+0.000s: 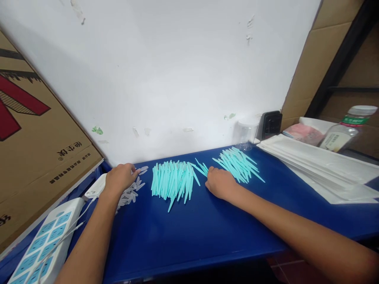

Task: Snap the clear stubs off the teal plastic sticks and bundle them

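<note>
My left hand [120,179] is at the far left of the table, finger and thumb pinched on small clear plastic caps [143,170]. Below it lies a loose heap of the same clear caps [130,194], partly hidden by my wrist. My right hand [219,182] is closed around a few slim turquoise plastic sticks [201,169], whose tips point out to the left. Between my hands a dense row of turquoise sticks [171,179] lies side by side. Another turquoise pile [239,163], more jumbled, sits just beyond my right hand.
A clear jar [247,134] stands against the wall beside a black object [271,124]. White sheets or bags [319,165] are stacked at right, near a bottle [340,132]. At left are a power strip [50,240], a white device [96,186] with cables, and a cardboard box [38,130].
</note>
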### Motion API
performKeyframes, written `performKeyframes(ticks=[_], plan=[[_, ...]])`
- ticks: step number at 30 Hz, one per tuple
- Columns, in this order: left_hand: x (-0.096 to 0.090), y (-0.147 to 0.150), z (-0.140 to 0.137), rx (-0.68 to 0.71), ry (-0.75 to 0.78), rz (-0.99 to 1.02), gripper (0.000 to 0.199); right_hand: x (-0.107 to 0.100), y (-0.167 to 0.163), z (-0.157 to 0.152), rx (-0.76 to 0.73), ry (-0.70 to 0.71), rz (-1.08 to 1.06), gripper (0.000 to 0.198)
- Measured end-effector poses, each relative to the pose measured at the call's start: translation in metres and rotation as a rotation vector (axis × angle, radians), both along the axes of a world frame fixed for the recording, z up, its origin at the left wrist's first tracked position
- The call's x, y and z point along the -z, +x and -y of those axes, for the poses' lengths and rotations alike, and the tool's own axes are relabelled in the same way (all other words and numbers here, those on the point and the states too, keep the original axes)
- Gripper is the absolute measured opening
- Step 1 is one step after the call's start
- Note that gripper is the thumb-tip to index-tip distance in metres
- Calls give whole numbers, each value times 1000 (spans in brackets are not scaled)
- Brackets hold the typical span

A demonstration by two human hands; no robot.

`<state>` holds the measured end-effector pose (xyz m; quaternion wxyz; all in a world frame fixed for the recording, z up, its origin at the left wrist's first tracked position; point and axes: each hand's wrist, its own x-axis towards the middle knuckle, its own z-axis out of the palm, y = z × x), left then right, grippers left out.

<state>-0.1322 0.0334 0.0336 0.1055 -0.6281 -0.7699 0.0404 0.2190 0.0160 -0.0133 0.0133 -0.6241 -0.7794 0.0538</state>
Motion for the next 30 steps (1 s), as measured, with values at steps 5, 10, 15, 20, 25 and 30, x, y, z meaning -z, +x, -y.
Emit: performKeyframes(ticks=[5, 10, 15, 20, 25, 30], plan=[[2, -1, -2, 24, 8, 0, 55, 6, 2, -5, -2, -14, -7, 31], [4, -2, -1, 35, 12, 10, 54, 3, 18, -11, -70, -40, -88, 27], [2, 4, -3, 136, 182, 132, 50, -10, 41, -19, -173, -41, -246, 21], [10, 58, 3, 368, 402, 793, 54, -12, 35, -11, -376, -38, -632, 22], [32, 137, 34, 650, 191, 1288, 48, -8, 11, 14, -547, -100, -928, 25], [44, 168, 60, 798, 197, 1199, 33, 3, 1, 29, -578, -137, -876, 29]])
